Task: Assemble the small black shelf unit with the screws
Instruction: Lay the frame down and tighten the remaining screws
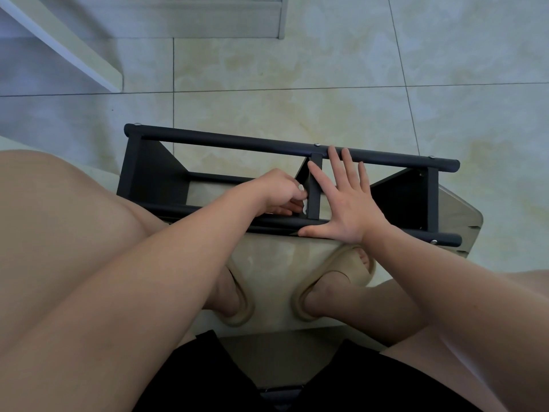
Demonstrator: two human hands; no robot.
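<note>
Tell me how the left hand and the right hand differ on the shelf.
The left hand is curled, pinching a small pale item; the right hand lies flat with fingers spread. The left hand sits left of the middle divider; the right hand is mostly right of it, spanning from the near bar to the far bar. Both are bare and work at the middle of the shelf.

The pale marbled tile floor (297,69) is carrying the black shelf unit (237,141), which is stretching across the centre from 9 to 3 o'clock. Two beige slippers (341,264), with feet in them, are resting towards 6 o'clock. A white furniture leg (74,52) is meeting the tiles at 10 o'clock. A pale rounded panel (466,221) is lying under the shelf's end at 3 o'clock.
</note>
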